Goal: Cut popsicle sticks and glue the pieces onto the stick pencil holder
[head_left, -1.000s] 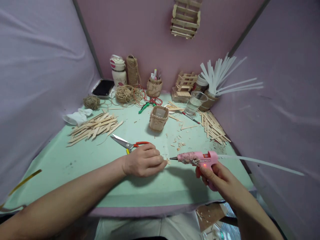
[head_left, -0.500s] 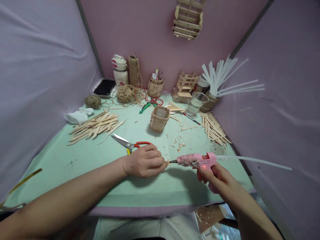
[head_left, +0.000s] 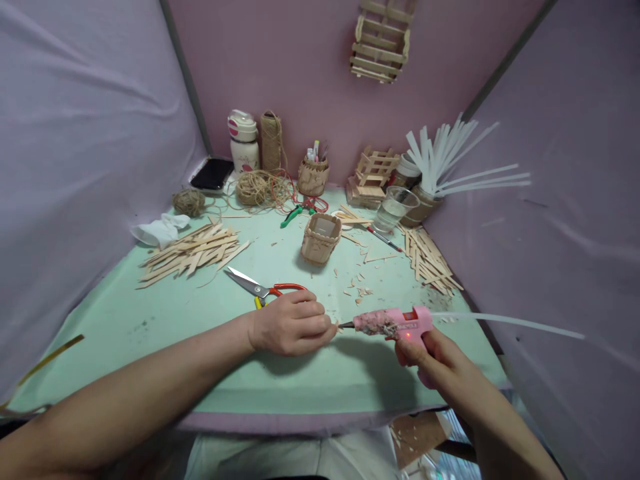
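My right hand is wrapped round the handle of a pink hot glue gun, whose small light glows red. A long white glue stick juts from its back end. The dark nozzle points left and meets the fingertips of my left hand. Those fingers are pinched on a small wood chip, mostly hidden by the hand. Just behind my left hand lie scissors with red handles, partly covered by it. Farther back stands a small wooden basket with a scalloped rim.
Flat wooden sticks lie piled at left, with more sticks at right. Wood chips are scattered near the middle. A clear cup of liquid, green-handled pliers, twine and a bottle stand or lie at the back.
The view has shifted very slightly. Both hands keep nearly the same pose, with the glue gun's nozzle still at the left fingertips.
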`<act>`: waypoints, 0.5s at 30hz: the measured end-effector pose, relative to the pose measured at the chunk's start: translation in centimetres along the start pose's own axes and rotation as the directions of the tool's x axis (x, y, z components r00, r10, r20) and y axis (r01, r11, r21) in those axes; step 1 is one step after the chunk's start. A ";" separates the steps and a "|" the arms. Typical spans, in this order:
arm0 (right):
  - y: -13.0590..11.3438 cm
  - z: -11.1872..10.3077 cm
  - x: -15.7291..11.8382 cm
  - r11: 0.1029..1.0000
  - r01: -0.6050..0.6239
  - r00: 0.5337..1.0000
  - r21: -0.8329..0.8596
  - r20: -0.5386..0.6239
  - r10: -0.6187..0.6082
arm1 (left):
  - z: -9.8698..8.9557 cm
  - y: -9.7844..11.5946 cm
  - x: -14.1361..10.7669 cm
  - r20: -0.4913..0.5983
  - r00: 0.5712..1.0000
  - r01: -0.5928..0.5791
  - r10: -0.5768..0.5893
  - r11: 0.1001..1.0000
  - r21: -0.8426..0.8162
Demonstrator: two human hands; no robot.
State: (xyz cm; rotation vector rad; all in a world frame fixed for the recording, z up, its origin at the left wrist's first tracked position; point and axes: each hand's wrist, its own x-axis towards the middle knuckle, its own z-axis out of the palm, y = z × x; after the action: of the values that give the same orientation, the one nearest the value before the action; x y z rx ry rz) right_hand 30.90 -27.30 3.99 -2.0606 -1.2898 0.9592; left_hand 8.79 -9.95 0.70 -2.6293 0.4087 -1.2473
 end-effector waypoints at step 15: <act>-0.7 -0.1 -0.3 0.999 0.036 0.999 -0.028 -0.022 -0.037 | 0.1 0.1 -0.1 0.018 1.000 0.003 -0.003 1.000 -0.024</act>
State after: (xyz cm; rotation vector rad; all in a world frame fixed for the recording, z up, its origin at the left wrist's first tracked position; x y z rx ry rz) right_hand 30.48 -27.27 4.67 -2.0555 -1.3313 0.9040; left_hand 8.78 -9.96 0.50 -2.6596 0.4192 -1.2263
